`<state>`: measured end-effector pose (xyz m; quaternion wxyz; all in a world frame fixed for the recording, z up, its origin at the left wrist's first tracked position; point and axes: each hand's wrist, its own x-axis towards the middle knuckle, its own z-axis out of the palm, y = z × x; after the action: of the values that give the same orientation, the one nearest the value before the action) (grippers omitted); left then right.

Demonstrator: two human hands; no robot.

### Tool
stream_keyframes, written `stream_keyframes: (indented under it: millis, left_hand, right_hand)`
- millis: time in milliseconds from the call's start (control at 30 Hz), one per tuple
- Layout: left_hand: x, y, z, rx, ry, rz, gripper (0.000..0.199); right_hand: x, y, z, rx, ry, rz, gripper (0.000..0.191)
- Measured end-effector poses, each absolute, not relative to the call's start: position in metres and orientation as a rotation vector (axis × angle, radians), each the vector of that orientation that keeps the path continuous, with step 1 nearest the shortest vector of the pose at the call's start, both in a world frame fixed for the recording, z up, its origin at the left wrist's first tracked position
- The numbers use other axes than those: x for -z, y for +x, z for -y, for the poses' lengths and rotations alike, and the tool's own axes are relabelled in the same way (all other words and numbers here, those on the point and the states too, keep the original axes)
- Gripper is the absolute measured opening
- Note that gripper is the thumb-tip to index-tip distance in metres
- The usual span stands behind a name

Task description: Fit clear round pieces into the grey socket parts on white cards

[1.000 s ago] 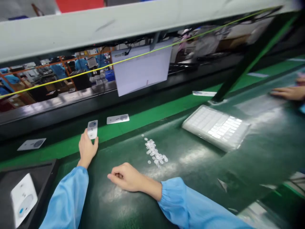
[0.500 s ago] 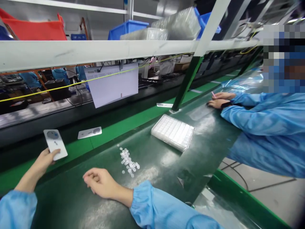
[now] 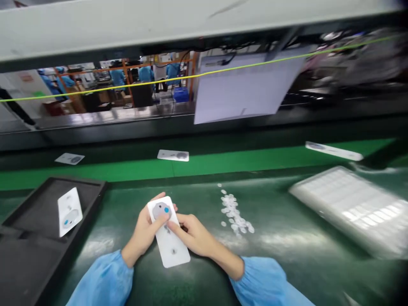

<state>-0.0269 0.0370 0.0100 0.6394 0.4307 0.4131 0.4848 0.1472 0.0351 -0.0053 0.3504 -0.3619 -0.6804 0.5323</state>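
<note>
A white rectangular panel (image 3: 175, 253) with rounded corners is held in front of me over the green work surface, tilted a little. It carries a grey circle with a blue dot near its upper end. My left hand (image 3: 142, 233) grips its left side, fingers behind and thumb on the face below the circle. From the right, my right hand (image 3: 199, 238) pinches the panel's edge, its thumb also on the face; its other fingers are partly hidden. Small clear round discs (image 3: 234, 210) lie in a loose pile to the right of my hands.
On the left, a black tray (image 3: 32, 204) holds a similar white panel (image 3: 70, 212). More panels lie along the far strip, such as one panel (image 3: 173, 155) in the middle. A clear-wrapped white pack (image 3: 353, 208) sits at right. A white sheet (image 3: 245, 89) hangs behind.
The view has swung left, bringing the black tray in. My left hand has carried the panel from the far strip to in front of me, and my right hand has taken hold of it too.
</note>
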Motion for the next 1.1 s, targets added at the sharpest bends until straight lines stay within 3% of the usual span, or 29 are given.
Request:
stream_keyframes:
  millis: [167,300,400,500,667,800,967,1100]
  left_hand:
    - [-0.005,-0.014,-0.029,-1.178,0.698,-0.959,0.071]
    - [-0.011,-0.011,-0.025,-1.145,0.702,-1.033,0.064]
    - [-0.013,-0.012,-0.023,-1.066,0.792,-1.043,0.056]
    - [-0.013,-0.012,-0.021,-1.021,0.973,-1.075,0.05]
    - [-0.012,-0.012,-0.021,-1.086,1.116,-1.152,0.035]
    - [-0.007,-0.009,-0.021,-1.141,1.15,-1.208,0.034]
    - [0.001,-0.009,-0.017,-1.153,1.265,-1.251,0.034]
    - [0.0,-0.011,-0.014,-1.096,1.3,-1.209,0.045]
  right_hand:
    - [0.011,0.147,-0.03,-1.382,-0.999,1.854,0.053]
    - [0.013,0.154,-0.026,-1.157,-1.052,1.707,0.056]
    - [0.009,0.163,-0.025,-0.864,-1.08,1.505,0.042]
    - [0.001,0.168,-0.022,-0.592,-1.038,1.649,0.02]
    - [-0.005,0.163,-0.015,-0.367,-0.863,1.949,0.033]
    - [-0.001,0.16,-0.018,-0.145,-0.967,2.053,0.021]
    - [0.001,0.163,-0.022,0.024,-0.97,2.12,0.026]
    - [0.0,0.163,-0.021,0.033,-0.983,2.146,0.023]
